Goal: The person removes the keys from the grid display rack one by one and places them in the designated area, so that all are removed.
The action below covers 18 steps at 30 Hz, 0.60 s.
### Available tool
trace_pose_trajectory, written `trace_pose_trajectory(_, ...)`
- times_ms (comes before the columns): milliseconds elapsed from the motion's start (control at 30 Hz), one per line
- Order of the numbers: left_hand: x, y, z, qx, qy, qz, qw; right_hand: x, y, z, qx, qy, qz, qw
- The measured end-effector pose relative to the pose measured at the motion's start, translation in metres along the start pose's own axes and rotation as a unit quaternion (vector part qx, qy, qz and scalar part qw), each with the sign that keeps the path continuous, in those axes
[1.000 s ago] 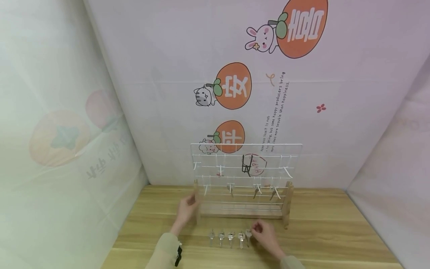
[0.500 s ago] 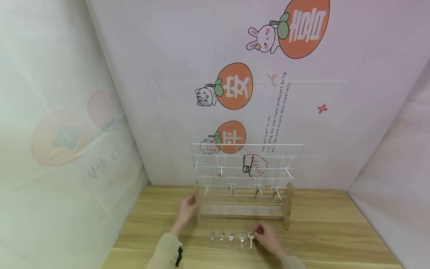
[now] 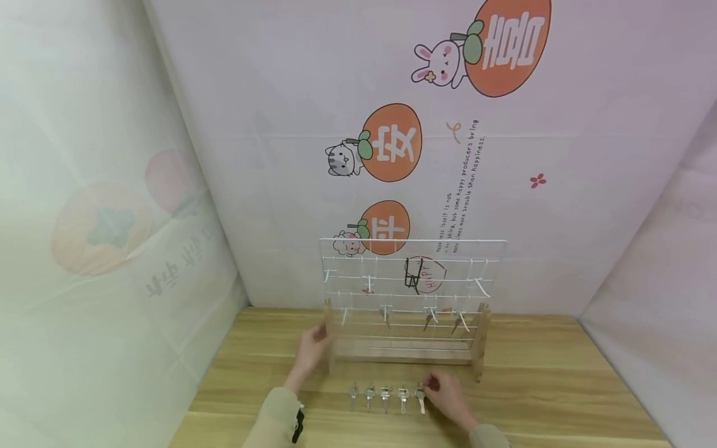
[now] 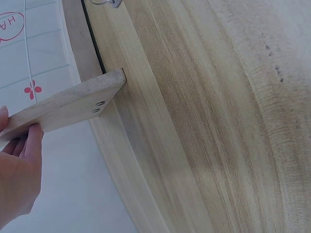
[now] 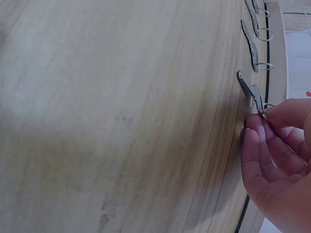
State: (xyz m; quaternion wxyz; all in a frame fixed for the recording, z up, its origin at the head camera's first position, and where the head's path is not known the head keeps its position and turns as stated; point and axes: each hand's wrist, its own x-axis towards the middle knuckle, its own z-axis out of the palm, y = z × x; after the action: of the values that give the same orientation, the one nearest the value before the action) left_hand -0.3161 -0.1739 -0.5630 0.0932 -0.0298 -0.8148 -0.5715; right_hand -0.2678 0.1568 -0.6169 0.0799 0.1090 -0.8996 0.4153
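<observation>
My left hand [image 3: 310, 351] grips the left wooden upright [image 4: 73, 99] of a white wire rack [image 3: 411, 239], with the thumb on one side and fingers on the other in the left wrist view. In front of the rack, my right hand [image 3: 448, 396] pinches the rightmost key [image 5: 253, 92] by its head between thumb and fingertips. This key's blade points toward the near side of the table, slightly tilted. To its left several silver keys [image 3: 386, 398] with rings lie in a row on the table. Part of the pinched key's head is hidden by my fingers.
White hooks [image 3: 480, 287] stick out from the rack's grid, and keys [image 3: 429, 318] hang on some lower ones. A small black wire piece [image 3: 412, 274] is on the grid too. The wood-grain table [image 3: 560, 386] meets a printed white backdrop [image 3: 280, 186] behind.
My right hand has shifted slightly right with the rightmost key, widening its gap from the neighbouring one. The key's angle has changed a little. My left hand stays on the upright.
</observation>
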Motion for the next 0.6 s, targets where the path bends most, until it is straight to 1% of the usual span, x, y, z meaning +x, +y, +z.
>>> trace_pose_trajectory(100, -0.0002, 0.0002, -0.0003, 0.0, 0.001, 0.004, 1.0, -0.0002, 0.0005, 0.0001, 0.001, -0.004, -0.005, 1.0)
trace_pose_trajectory(233, -0.0001, -0.0002, -0.0002, -0.006, -0.001, 0.008, 0.9999, -0.0008, 0.0013, -0.0013, -0.011, -0.006, -0.025, 0.9996)
trace_pose_trajectory(333, 0.0004, -0.0003, 0.0002, -0.006, -0.001, 0.011, 0.9999, -0.0008, 0.0023, -0.0024, -0.024, -0.015, -0.031, 0.9991)
trace_pose_trajectory(467, 0.001, -0.0002, 0.0007, -0.001, -0.002, 0.009, 1.0, -0.0005, 0.0026, -0.0024, -0.023, -0.026, -0.021, 0.9992)
trace_pose_trajectory(600, 0.0009, -0.0006, 0.0011, -0.017, -0.006, 0.007, 0.9998, -0.001, 0.0019, -0.0017, -0.018, -0.024, -0.013, 0.9995)
